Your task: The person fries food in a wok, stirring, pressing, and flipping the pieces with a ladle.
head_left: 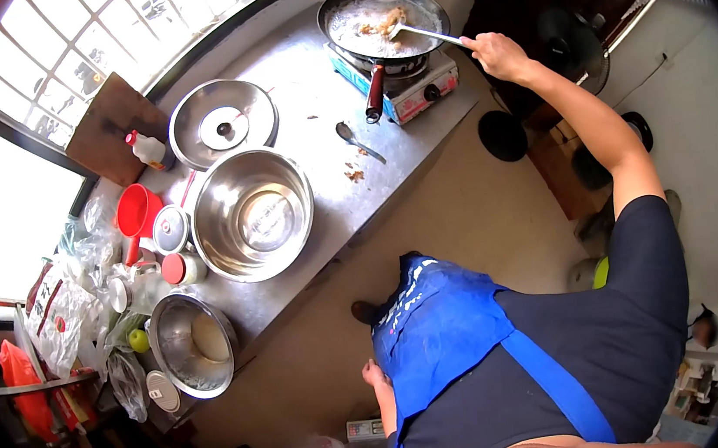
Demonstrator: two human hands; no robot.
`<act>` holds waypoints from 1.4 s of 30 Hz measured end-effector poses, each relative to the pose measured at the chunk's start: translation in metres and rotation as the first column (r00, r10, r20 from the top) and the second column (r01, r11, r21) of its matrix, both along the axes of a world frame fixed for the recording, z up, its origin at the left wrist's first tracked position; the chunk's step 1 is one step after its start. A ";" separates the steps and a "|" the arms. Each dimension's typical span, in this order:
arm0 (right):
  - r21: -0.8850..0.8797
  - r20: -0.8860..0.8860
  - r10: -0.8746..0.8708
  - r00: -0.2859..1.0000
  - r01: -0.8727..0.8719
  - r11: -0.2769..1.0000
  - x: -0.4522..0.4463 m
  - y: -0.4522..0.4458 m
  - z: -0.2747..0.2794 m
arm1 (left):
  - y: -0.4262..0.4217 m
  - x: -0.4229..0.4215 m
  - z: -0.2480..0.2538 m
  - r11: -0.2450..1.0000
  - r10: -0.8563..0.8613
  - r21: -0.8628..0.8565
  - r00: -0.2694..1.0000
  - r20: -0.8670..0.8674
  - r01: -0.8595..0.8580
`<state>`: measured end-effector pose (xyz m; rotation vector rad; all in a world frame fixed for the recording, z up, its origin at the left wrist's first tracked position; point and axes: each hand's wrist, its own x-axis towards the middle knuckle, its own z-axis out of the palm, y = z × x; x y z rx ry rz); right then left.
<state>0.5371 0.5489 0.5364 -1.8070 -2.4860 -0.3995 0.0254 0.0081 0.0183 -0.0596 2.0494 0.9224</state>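
Note:
My right hand [497, 55] is wrapped round the handle of a long utensil [435, 35]. The utensil's head is among brown food [386, 22] in a black wok [341, 49]. Bubbly, pale liquid surrounds the food. Under the wok is a portable gas stove [424, 93], and the wok's brown handle [376, 93] points toward the counter's front edge. Low beside the blue apron [439, 320] hangs my left hand [374, 372], away from the counter, its fingers small and partly curled in view.
On the metal counter [330, 201] are a large steel bowl [290, 187], a spoon [359, 143], a red ladle cup [138, 210], a bottle [150, 151] and jars. Another bowl [220, 313] stands near the front edge. A cutting board [115, 127] leans by the window.

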 end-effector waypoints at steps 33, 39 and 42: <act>-0.073 -0.309 -0.347 0.885 0.341 0.937 0.023 -0.038 0.016 | 0.016 -0.005 0.074 0.993 -0.007 -0.115 0.985 0.170 0.027; -0.127 -0.300 -0.400 0.866 0.379 0.917 0.023 -0.059 0.041 | 0.021 -0.013 0.068 0.995 -0.099 -0.005 0.990 0.104 0.100; -0.172 -0.283 -0.430 0.857 0.396 0.902 0.016 -0.062 0.060 | 0.030 -0.014 0.068 1.000 -0.019 -0.011 0.995 0.101 0.020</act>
